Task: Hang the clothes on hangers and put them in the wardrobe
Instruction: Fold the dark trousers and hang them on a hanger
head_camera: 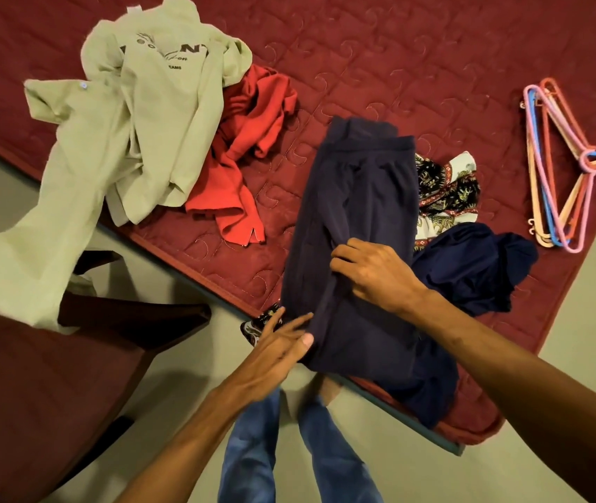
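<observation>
Navy trousers (358, 212) folded at bed (434, 67) edge, right hand (372, 274) pinching mid-leg crease, left hand (278, 343) spread against lower side: line up legs, smooth flat, then fetch one of hangers (558, 165) lying well apart.

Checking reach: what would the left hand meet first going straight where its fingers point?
The navy trousers: the fingertips of the left hand seem to touch their near edge, though depth is unclear.
</observation>
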